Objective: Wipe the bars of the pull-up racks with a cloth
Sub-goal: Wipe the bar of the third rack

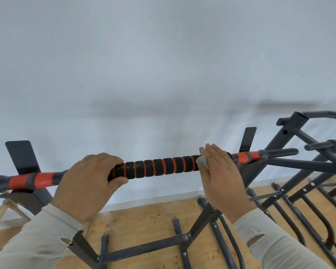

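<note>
On the near rack, the foam-padded bar (157, 167) runs across at chest height. The left hand (87, 183) has its grip clamped round the bar, probably to keep it from turning. The right hand (219, 171) presses a pale cloth (203, 162) against the padding's right end with fingers wrapped over it, so rubbing pressure lands there. More racks (299, 171) stand to the right.

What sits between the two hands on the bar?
In the head view, only the bar's black foam with orange rings; left hand, right hand and cloth bound it.
</note>
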